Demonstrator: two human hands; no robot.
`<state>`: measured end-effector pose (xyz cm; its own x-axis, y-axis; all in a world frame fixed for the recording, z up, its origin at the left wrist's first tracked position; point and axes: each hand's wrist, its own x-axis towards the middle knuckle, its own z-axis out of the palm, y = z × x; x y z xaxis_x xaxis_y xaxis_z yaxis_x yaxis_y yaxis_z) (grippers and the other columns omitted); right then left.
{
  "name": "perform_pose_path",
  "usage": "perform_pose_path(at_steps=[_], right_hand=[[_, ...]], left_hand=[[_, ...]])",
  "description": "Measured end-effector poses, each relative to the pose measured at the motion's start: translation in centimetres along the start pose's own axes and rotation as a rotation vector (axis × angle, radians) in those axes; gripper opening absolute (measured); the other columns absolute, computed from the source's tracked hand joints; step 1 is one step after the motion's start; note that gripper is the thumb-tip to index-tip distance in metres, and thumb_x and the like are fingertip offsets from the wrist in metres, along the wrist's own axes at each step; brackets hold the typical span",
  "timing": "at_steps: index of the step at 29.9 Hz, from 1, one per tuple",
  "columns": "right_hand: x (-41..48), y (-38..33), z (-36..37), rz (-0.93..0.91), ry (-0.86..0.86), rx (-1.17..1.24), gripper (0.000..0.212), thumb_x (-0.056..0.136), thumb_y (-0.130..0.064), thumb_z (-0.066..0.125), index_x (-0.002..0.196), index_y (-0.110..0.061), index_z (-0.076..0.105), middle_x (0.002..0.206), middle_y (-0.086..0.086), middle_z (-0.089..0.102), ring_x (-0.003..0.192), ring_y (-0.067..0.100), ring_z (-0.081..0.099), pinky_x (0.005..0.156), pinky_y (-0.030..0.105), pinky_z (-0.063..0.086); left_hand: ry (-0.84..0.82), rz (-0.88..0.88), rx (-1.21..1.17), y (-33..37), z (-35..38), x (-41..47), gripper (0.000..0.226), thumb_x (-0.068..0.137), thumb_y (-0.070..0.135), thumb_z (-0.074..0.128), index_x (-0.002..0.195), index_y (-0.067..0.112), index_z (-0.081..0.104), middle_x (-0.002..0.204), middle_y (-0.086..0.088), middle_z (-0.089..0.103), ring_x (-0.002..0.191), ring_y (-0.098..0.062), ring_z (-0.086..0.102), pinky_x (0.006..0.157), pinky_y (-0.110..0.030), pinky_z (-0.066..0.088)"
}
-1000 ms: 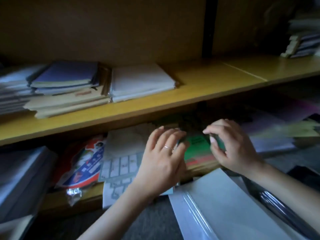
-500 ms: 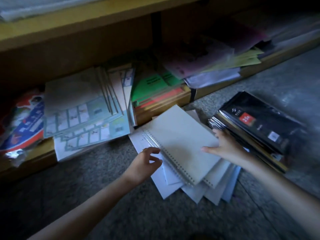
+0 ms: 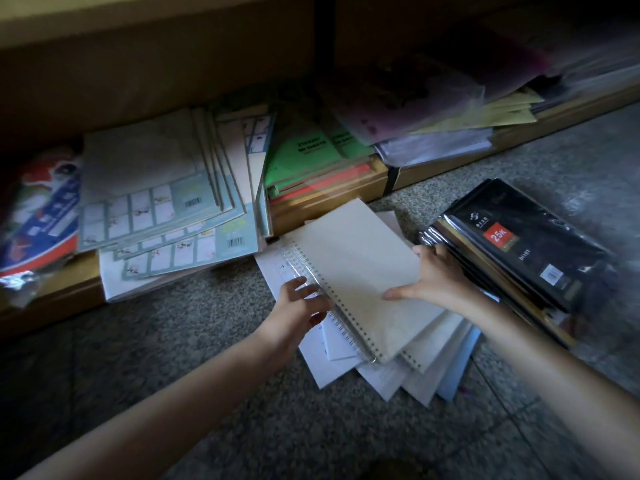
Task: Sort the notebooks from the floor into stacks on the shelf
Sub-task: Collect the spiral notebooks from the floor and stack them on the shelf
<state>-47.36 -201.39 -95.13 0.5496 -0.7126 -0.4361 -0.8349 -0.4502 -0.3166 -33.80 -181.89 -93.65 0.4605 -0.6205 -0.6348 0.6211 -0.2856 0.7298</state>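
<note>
Your right hand (image 3: 436, 280) grips the cream spiral-bound notebook (image 3: 360, 265) atop the floor pile (image 3: 426, 372), left hand (image 3: 298, 303) resting open-fingered on its binding; both have come down from the wooden shelf (image 3: 329, 203), starting another pickup.

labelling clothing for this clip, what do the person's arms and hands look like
The left forearm and right forearm are bare to the frame edge: no sleeves, watch or bracelet show. The left hand and right hand wear no gloves; the picture is too blurred to show any ring.
</note>
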Motion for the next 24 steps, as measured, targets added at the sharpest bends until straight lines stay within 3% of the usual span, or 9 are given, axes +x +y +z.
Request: perform_pose_path(at_steps=[4, 7, 9, 11, 14, 16, 19, 22, 24], right_hand=[[0.0, 0.4, 0.2, 0.010, -0.037, 0.053, 0.119, 0.044, -0.067, 0.079, 0.139, -0.014, 0.031, 0.138, 0.014, 0.027, 0.132, 0.032, 0.031, 0.107, 0.042, 0.034], [-0.5, 0.6, 0.4, 0.028, -0.050, 0.096, 0.123, 0.034, -0.075, 0.077, 0.134, -0.017, 0.036, 0.133, 0.011, 0.032, 0.128, 0.030, 0.033, 0.103, 0.040, 0.036], [-0.7, 0.7, 0.6, 0.033, -0.040, 0.130, 0.132, 0.019, -0.083, 0.066, 0.130, -0.019, 0.039, 0.131, 0.010, 0.036, 0.126, 0.028, 0.033, 0.101, 0.041, 0.038], [-0.9, 0.9, 0.8, 0.036, -0.038, 0.165, 0.134, 0.017, -0.082, 0.065, 0.132, -0.019, 0.038, 0.133, 0.008, 0.035, 0.128, 0.027, 0.031, 0.102, 0.041, 0.038], [-1.0, 1.2, 0.7, -0.007, 0.006, 0.248, 0.116, 0.032, -0.068, 0.082, 0.130, -0.020, 0.043, 0.120, 0.004, 0.036, 0.123, 0.025, 0.036, 0.098, 0.036, 0.041], [-1.3, 1.4, 0.7, -0.061, 0.050, 0.300, 0.103, 0.043, -0.055, 0.086, 0.129, -0.018, 0.045, 0.110, 0.000, 0.031, 0.116, 0.022, 0.040, 0.097, 0.033, 0.041], [-2.6, 2.1, 1.8, -0.138, 0.173, 0.474, 0.094, 0.047, -0.059, 0.083, 0.122, -0.015, 0.048, 0.110, -0.002, 0.030, 0.110, 0.018, 0.043, 0.101, 0.031, 0.040], [-4.6, 1.7, 2.2, -0.199, 0.308, 0.789, 0.063, 0.055, -0.062, 0.067, 0.107, -0.033, 0.046, 0.115, -0.002, 0.043, 0.106, 0.015, 0.052, 0.084, 0.014, 0.045], [-5.5, 0.6, 1.4, -0.260, 0.343, 0.949, 0.057, 0.062, -0.060, 0.066, 0.109, -0.034, 0.045, 0.119, -0.001, 0.051, 0.105, 0.002, 0.056, 0.081, 0.009, 0.043]], left_hand=[[-0.101, 0.027, 0.140, 0.1, 0.6, 0.5, 0.059, 0.065, 0.006, 0.071, 0.118, 0.004, 0.046, 0.100, -0.005, 0.057, 0.092, -0.018, 0.055, 0.075, -0.024, 0.040], [-0.094, 0.079, 0.106, 0.0, 1.7, 0.6, 0.045, 0.080, -0.003, 0.066, 0.112, 0.008, 0.036, 0.102, -0.009, 0.058, 0.089, -0.018, 0.059, 0.065, -0.019, 0.049], [-0.127, 0.099, 0.064, -0.2, 2.6, 0.3, 0.047, 0.085, -0.004, 0.060, 0.113, 0.015, 0.028, 0.113, -0.011, 0.057, 0.097, -0.022, 0.060, 0.076, -0.035, 0.054], [-0.185, 0.097, 0.074, -0.7, 3.2, -0.2, 0.055, 0.088, 0.001, 0.059, 0.118, 0.024, 0.020, 0.116, -0.005, 0.058, 0.103, -0.023, 0.060, 0.085, -0.051, 0.051], [-0.244, 0.170, 0.210, -1.2, 3.4, -0.6, 0.070, 0.092, 0.016, 0.057, 0.131, 0.038, 0.003, 0.125, 0.002, 0.054, 0.104, -0.018, 0.062, 0.082, -0.055, 0.053], [-0.290, 0.239, 0.294, -1.4, 3.5, -1.1, 0.076, 0.095, 0.022, 0.051, 0.129, 0.053, -0.009, 0.129, 0.009, 0.050, 0.095, -0.010, 0.065, 0.072, -0.048, 0.057], [-0.315, 0.345, 0.380, -1.2, 3.4, -2.2, 0.076, 0.098, 0.009, 0.042, 0.118, 0.060, -0.012, 0.117, 0.010, 0.054, 0.085, -0.012, 0.067, 0.069, -0.044, 0.059], [-0.343, 0.555, 0.425, 0.8, 2.8, -3.9, 0.070, 0.094, 0.000, 0.039, 0.132, 0.045, 0.002, 0.125, -0.002, 0.053, 0.101, -0.008, 0.063, 0.089, -0.034, 0.053], [-0.389, 0.691, 0.462, 3.2, 2.3, -5.3, 0.071, 0.090, -0.002, 0.041, 0.138, 0.037, 0.006, 0.138, 0.010, 0.042, 0.120, -0.005, 0.052, 0.102, -0.033, 0.044]])
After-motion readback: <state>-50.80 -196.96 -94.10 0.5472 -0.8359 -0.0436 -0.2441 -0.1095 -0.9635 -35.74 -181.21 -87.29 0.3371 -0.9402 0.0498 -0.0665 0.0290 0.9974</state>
